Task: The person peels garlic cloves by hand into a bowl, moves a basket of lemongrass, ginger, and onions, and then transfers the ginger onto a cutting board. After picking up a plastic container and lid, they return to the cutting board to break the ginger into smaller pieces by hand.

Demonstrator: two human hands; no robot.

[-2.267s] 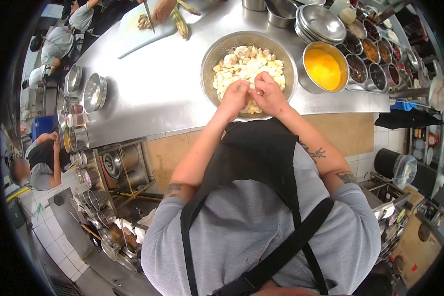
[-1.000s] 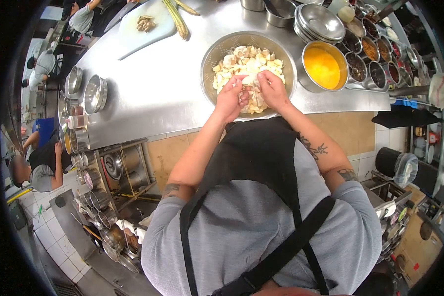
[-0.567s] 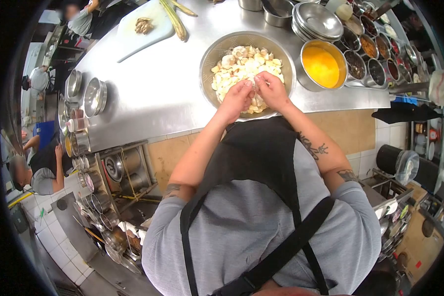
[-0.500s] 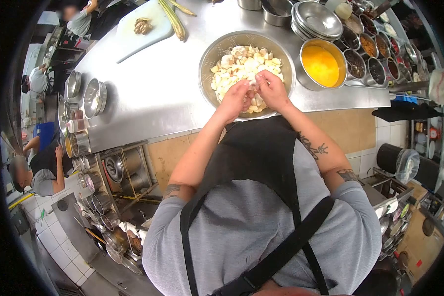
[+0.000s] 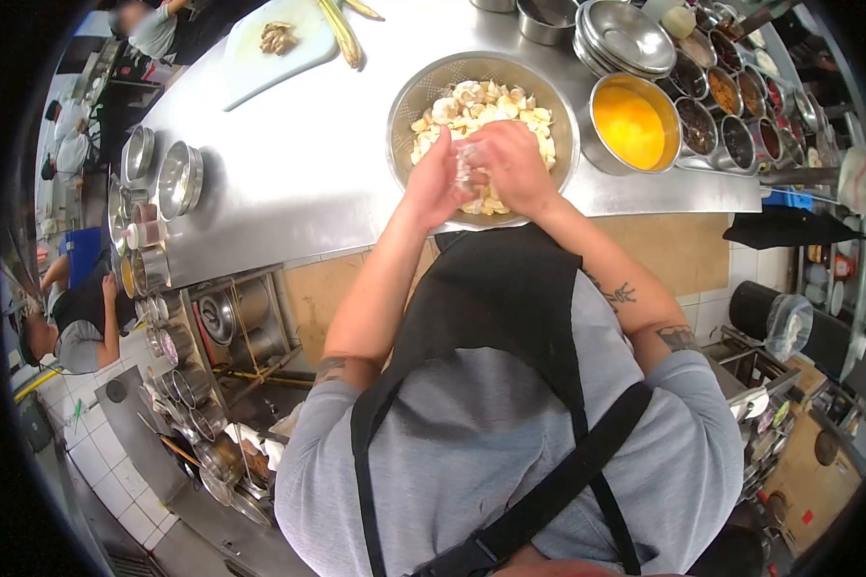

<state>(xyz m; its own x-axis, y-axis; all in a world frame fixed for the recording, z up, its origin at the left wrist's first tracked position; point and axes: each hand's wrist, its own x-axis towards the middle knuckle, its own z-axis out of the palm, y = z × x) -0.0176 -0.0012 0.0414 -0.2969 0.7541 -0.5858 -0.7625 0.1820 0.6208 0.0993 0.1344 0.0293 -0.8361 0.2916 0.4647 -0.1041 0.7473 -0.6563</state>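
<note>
In front of me on the counter stands a perforated steel colander point(image 5: 400, 123), filled with pale garlic cloves point(image 5: 505, 101) and some whole bulbs. Both my hands meet over its near half. A whitish, papery piece of garlic point(image 5: 469, 165) shows between them, blurred. My left hand point(image 5: 435, 181) is curled around its left side, thumb pointing up. From the right, my right hand point(image 5: 515, 165) bends over it with the fingers curled inward. The fingertips of both hands are partly smeared by motion and partly hidden.
A steel pot point(image 5: 671, 149) of yellow liquid stands close right of the colander, with stacked bowls point(image 5: 628, 37) and several ingredient tins behind it. A white cutting board point(image 5: 245, 72) holds a brown ginger-like piece point(image 5: 277, 38), beside green stalks point(image 5: 342, 37). Steel bowls point(image 5: 178, 181) sit left. Co-workers stand farther left.
My right hand has turned and come over toward the left one, its back now facing up. My left hand has shifted slightly left and opened a little. The whitish garlic piece between them now shows.
</note>
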